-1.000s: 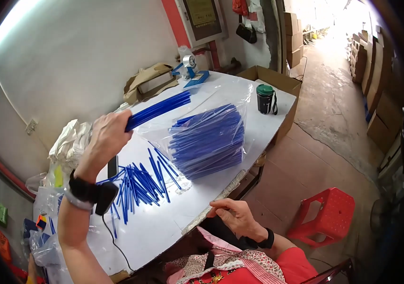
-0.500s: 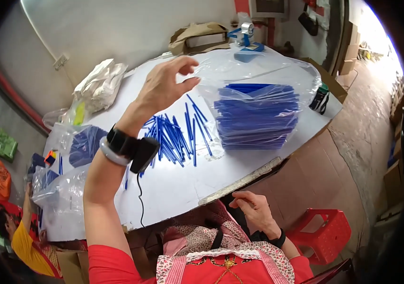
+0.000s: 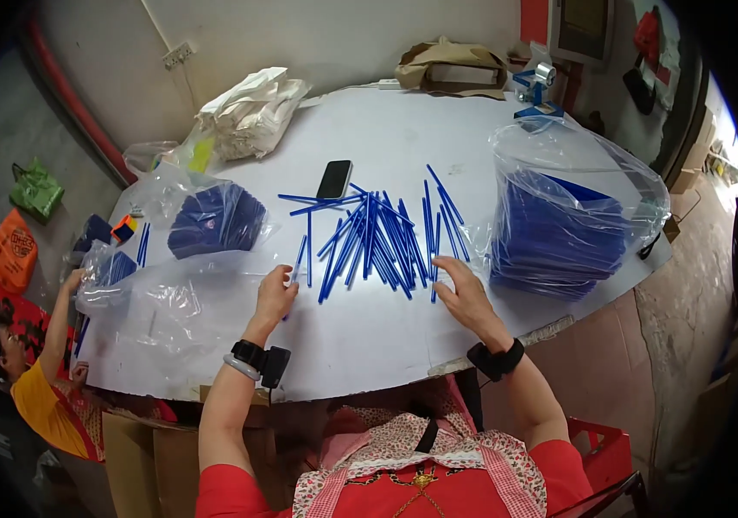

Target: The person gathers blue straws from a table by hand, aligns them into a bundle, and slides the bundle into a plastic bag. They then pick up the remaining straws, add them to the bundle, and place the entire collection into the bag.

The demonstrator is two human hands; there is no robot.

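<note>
Thin blue sticks [image 3: 377,250] lie in a loose, crisscrossed heap on the white table in front of me. At the heap's left side my left hand [image 3: 276,295] is closed around a blue stick [image 3: 301,252], whose ends show above and below the fingers. Over at the right side, my right hand [image 3: 465,298] pinches another blue stick [image 3: 434,293] between thumb and fingertips. To the right of that hand, a tall pile of blue sticks [image 3: 554,237] stands in a clear plastic bag [image 3: 524,138].
A phone [image 3: 334,180] lies behind the heap. At left are another bagged blue bundle [image 3: 216,220], clear plastic sheeting [image 3: 174,298] and white bags [image 3: 252,112]. A person in yellow [image 3: 49,414] reaches onto the table's left end. Tape dispenser [image 3: 541,86] stands far right.
My left hand has come down from above the table to the heap's left side. My right hand has risen from near my lap to its right side. The view has swung left, uncovering the phone.
</note>
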